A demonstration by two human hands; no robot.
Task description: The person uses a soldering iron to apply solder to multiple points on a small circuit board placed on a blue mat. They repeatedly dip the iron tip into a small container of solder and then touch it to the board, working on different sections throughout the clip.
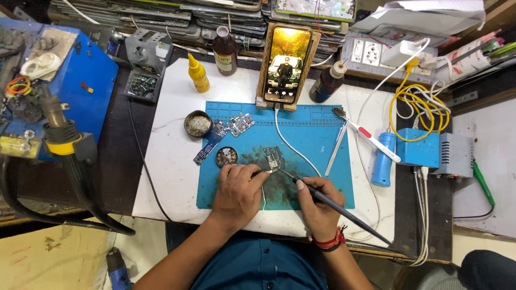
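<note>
My right hand [317,207] grips a black soldering iron [333,207] like a pen, its tip touching a small green circuit board [274,159] on the blue work mat [322,134]. My left hand [236,190] rests on the mat just left of the board, its fingertips pressing the board's edge. A thin strand of solder wire runs down from under my left hand. The hand's fingers hide how it is held.
Two round tins [198,124] and more circuit boards [231,129] lie on the mat's left. A phone in a wooden stand [283,64] stands behind, flanked by bottles. Tweezers [337,142], a toothbrush [371,137] and a blue soldering station [418,150] sit right.
</note>
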